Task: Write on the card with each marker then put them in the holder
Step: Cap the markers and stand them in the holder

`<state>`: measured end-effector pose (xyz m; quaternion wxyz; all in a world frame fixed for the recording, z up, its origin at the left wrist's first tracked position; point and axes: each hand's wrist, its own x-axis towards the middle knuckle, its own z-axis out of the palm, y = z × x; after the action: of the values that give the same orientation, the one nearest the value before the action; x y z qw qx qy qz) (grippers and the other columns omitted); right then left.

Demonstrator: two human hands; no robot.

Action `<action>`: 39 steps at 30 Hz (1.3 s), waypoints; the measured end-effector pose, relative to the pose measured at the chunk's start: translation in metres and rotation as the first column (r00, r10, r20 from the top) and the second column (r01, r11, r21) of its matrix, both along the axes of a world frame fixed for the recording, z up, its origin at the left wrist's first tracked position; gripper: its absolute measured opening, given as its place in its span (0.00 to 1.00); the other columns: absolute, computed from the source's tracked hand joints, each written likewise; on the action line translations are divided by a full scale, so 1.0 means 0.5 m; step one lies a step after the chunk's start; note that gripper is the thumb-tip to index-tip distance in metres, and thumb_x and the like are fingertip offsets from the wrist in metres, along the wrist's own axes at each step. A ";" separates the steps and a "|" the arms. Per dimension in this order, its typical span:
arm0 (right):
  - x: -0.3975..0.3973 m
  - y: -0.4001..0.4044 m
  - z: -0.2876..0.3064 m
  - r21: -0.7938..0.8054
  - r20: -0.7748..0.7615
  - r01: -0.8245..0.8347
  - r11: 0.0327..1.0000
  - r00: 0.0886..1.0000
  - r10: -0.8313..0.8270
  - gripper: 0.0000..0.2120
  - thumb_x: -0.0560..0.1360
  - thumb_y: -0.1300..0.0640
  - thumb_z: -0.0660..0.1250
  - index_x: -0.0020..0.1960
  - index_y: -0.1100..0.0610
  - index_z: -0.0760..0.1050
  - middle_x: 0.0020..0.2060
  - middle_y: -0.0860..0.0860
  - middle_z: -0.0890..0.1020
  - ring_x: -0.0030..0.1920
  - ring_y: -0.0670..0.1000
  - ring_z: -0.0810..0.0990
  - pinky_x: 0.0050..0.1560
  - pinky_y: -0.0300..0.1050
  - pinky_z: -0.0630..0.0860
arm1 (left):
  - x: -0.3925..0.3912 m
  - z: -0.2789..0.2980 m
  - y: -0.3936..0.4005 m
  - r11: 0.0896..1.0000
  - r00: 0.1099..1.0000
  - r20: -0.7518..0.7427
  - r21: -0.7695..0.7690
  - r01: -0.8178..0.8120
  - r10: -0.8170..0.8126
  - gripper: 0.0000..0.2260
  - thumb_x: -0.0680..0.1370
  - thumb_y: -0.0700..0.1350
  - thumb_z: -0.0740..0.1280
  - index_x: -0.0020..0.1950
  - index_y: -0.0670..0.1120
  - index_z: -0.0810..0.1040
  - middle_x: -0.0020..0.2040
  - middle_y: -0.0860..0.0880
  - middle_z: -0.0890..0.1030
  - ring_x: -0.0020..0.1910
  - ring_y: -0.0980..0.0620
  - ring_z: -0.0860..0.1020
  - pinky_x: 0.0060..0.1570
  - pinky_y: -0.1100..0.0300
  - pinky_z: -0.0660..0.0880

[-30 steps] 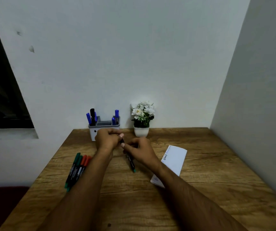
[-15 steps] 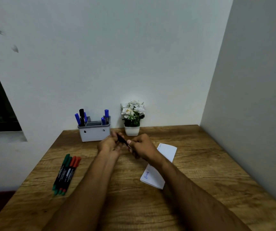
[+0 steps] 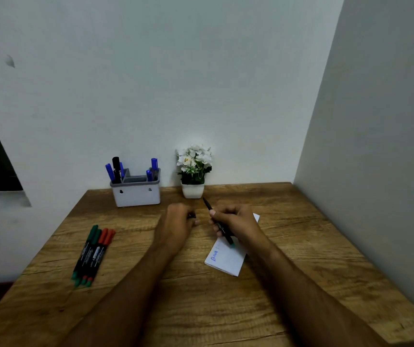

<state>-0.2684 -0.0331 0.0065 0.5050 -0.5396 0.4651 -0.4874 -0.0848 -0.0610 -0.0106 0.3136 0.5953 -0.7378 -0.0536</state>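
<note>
A wooden table [image 3: 288, 284] with visible grain filled the lower frame, set into a corner between two pale walls. Along its far edge stood a white holder [image 3: 136, 194] containing blue and black markers, and just right of it a small white flower pot [image 3: 192, 190]. At the left lay four capped markers [image 3: 92, 254] side by side; right of centre lay a white card [image 3: 226, 261].

Your black marker [image 3: 222, 227] slants over the white card [image 3: 228, 257], which bears blue writing at its near left, while four capped green and red markers [image 3: 92, 254] lie side by side at left and the white holder [image 3: 136, 194] keeps blue and black markers upright.
</note>
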 end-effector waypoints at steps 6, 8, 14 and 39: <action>-0.017 0.011 -0.001 0.006 0.107 0.068 0.998 0.992 -0.068 0.07 0.78 0.64 0.73 0.52 0.69 0.81 0.38 0.62 0.84 0.31 0.53 0.81 0.33 0.46 0.80 | -0.028 -0.025 0.001 0.997 0.996 0.067 -0.040 0.067 -0.064 0.06 0.74 0.50 0.73 0.48 0.49 0.84 0.46 0.52 0.83 0.47 0.54 0.78 0.47 0.55 0.77; -0.021 0.017 -0.001 0.010 0.136 0.056 0.998 0.989 -0.057 0.08 0.78 0.66 0.72 0.57 0.65 0.80 0.38 0.62 0.84 0.32 0.54 0.82 0.34 0.47 0.81 | -0.026 -0.029 0.004 0.992 0.995 0.072 -0.096 0.077 -0.070 0.10 0.75 0.50 0.73 0.53 0.48 0.83 0.50 0.51 0.82 0.51 0.53 0.77 0.50 0.58 0.75; -0.027 0.021 0.000 0.065 0.285 -0.020 0.998 0.959 0.000 0.13 0.84 0.69 0.57 0.61 0.66 0.79 0.41 0.64 0.83 0.36 0.56 0.85 0.37 0.47 0.84 | 0.007 -0.018 0.062 0.928 0.929 0.099 -0.083 0.364 -0.356 0.14 0.79 0.42 0.66 0.63 0.51 0.80 0.57 0.55 0.83 0.54 0.61 0.77 0.53 0.68 0.70; -0.059 0.102 -0.043 -0.201 -0.283 -0.087 0.976 0.959 0.028 0.08 0.73 0.71 0.72 0.46 0.62 0.87 0.43 0.54 0.88 0.48 0.51 0.87 0.48 0.41 0.81 | 0.032 -0.044 0.104 0.809 0.772 0.264 0.313 0.498 -0.578 0.25 0.84 0.55 0.54 0.80 0.56 0.51 0.80 0.60 0.49 0.77 0.65 0.43 0.77 0.60 0.41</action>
<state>-0.2981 0.0178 -0.0148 0.3886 -0.6666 0.4610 -0.4383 -0.0686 -0.0089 -0.0324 0.0801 0.3890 -0.9100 -0.1190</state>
